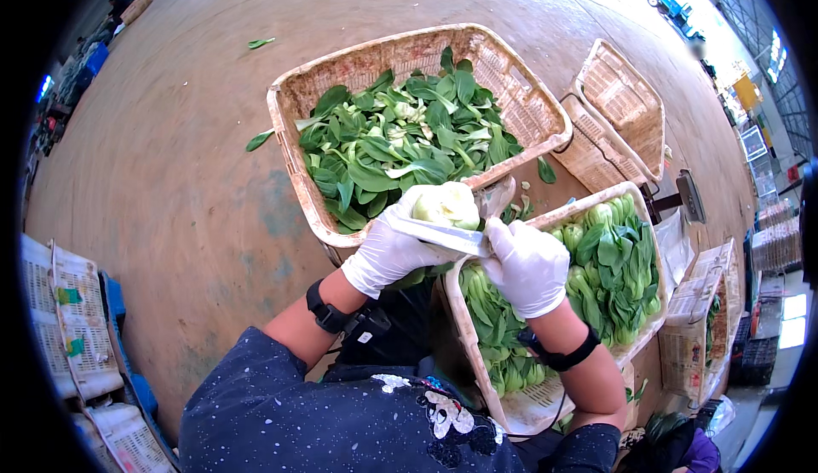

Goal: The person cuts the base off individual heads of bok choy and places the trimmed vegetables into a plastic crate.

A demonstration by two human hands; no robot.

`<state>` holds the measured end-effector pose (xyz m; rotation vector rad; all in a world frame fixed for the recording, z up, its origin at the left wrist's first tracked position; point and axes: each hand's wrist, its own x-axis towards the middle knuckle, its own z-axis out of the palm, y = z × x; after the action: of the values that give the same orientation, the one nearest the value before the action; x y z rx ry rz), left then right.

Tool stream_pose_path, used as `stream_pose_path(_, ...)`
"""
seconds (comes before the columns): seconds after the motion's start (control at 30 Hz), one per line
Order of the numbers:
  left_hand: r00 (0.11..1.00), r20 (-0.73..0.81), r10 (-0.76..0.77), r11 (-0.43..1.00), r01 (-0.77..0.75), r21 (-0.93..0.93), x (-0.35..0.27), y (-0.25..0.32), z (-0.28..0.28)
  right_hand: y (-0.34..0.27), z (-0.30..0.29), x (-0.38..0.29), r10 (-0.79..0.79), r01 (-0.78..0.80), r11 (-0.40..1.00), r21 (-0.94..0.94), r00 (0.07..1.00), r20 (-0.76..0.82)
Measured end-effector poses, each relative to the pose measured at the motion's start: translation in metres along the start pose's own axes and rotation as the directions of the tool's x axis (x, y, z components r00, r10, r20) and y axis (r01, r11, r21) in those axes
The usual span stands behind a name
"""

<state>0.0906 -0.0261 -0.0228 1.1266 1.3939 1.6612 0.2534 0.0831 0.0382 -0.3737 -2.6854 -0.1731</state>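
Note:
In my left hand point(399, 246), in a white glove, is a bok choy head point(446, 206), its pale base turned up. My right hand point(525, 263), gloved too, grips a knife whose broad blade point(438, 235) lies across the near side of that base. Whether the edge has entered the stalk cannot be told. Beyond both hands, loose green leaves and pale trimmings point(396, 147) lie in a large, stained plastic crate point(281, 115). Below and beside my right hand, whole bok choy point(613, 249) is packed in rows in a second crate point(476, 371).
Empty-looking crates point(623, 102) stand at the upper right, by a metal post with a flat plate point(690, 195). More crates point(693, 326) are at the right, others point(77, 319) at the lower left. Part of another person point(671, 444) shows at the bottom right. Stray leaves point(260, 43) lie on the floor.

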Motion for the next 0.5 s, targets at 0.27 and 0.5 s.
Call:
stream_pose_path(0.27,0.990,-0.118,0.081,0.975,-0.054,0.215,0.008,0.004,-0.031,-0.003,0.023,0.039,-0.112,0.116,0.992,0.052,0.991,-0.066)
stream_pose_path(0.5,0.982,-0.172,-0.073,0.993,0.056,-0.099,0.012,-0.001,-0.037,-0.004,0.031,0.051,-0.104,0.120,0.988,0.092,0.982,-0.159)
